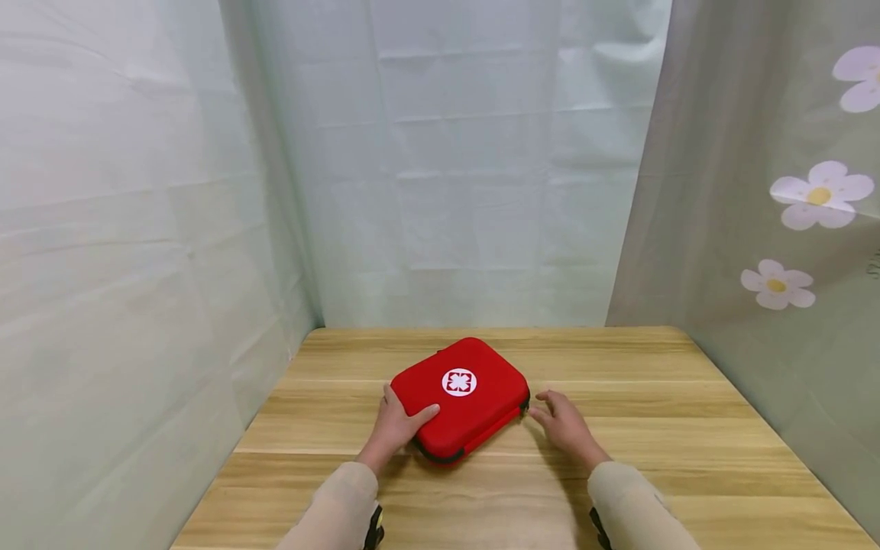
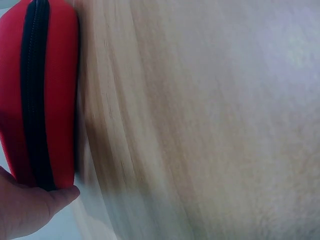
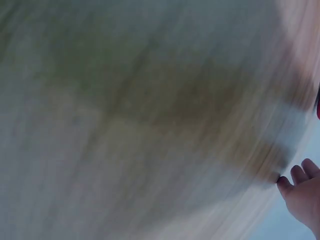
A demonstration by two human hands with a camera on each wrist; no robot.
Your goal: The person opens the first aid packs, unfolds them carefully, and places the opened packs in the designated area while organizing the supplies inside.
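A red zippered first-aid case point(image 1: 481, 416) lies at an angle on the wooden table, a white round emblem on its lid. My left hand point(image 1: 395, 424) grips its left corner, thumb over the lid and the other fingers along the side, partly hidden. Its black zipper point(image 2: 35, 100) runs down the side in the left wrist view. Just off the case's right corner, my right hand point(image 1: 564, 424) has loosely bent fingers and holds nothing that I can see. In the right wrist view those fingers point(image 3: 299, 175) are apart from the case's red edge.
The wooden table point(image 1: 653, 428) reaches back to a pale curtain point(image 1: 474, 191). Pale cloth also hangs along the left side point(image 1: 137, 267), and cloth printed with white flowers point(image 1: 821, 195) hangs on the right. A dark band point(image 1: 374, 527) shows at the left sleeve.
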